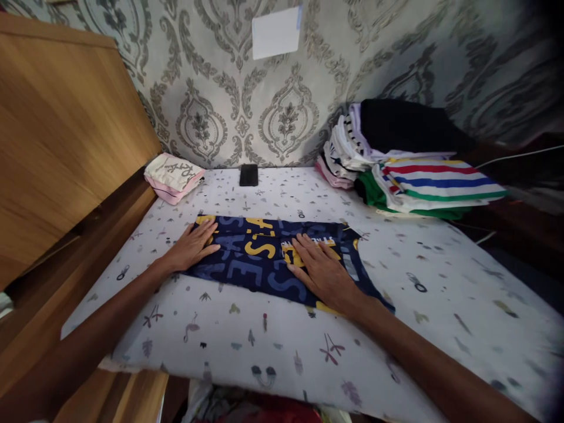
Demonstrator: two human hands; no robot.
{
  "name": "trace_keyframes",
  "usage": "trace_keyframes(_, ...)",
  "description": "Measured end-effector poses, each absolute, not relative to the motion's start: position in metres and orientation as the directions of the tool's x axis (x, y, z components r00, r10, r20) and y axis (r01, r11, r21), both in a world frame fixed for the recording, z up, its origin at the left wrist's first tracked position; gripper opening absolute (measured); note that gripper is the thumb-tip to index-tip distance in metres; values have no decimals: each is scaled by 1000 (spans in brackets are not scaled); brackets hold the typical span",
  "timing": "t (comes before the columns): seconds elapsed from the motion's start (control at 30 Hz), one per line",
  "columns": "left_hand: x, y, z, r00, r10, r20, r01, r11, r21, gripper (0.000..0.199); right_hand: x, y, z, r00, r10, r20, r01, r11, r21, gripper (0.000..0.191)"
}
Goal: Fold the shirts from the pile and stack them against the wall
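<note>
A navy garment (247,258) with yellow and blue-grey letters lies folded into a long strip on the white printed sheet (264,329). Its kind is hard to make out, though it looks like a shirt. My left hand (194,245) rests flat on the garment's left end, fingers stretched out. Flat on its right half lies my right hand (324,270), fingers extended over a yellow and white print. Neither hand grips the cloth. The garment's right end flares wider toward me.
Folded clothes (174,176) sit at the back left beside a wooden panel (66,141). A black phone-like object (249,175) lies near the patterned wall (211,76). At the back right are a tall clothes stack (405,126) and a striped folded garment (440,179).
</note>
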State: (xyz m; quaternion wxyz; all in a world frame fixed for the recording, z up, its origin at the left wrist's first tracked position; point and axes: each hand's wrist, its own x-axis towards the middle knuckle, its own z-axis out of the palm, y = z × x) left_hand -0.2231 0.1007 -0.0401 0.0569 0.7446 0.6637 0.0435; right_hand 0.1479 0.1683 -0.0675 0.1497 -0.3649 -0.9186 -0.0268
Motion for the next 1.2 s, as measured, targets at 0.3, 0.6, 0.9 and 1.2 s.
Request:
trace_keyframes(0.3, -267, 115, -28, -112, 982, 154, 890, 30, 456, 63, 123, 145, -33, -688, 629, 361, 608, 772, -185, 48)
trace_keyframes(0.6, -285, 182, -10, -378, 925, -30, 736, 320, 596, 29, -45, 73, 2, -917, 341, 206, 274, 915, -297, 25)
trace_keyframes(0.9, -271, 177, -2, -347, 926, -146, 681, 356, 640, 20, -79, 91, 1, -863, 492, 115, 414, 819, -396, 23)
trace_keyframes(1.2, -205, 180, 53, -254, 966, -49, 551, 186, 813, 15, -11, 104, 9, -618, 781, -92, 218, 58, -974, 16)
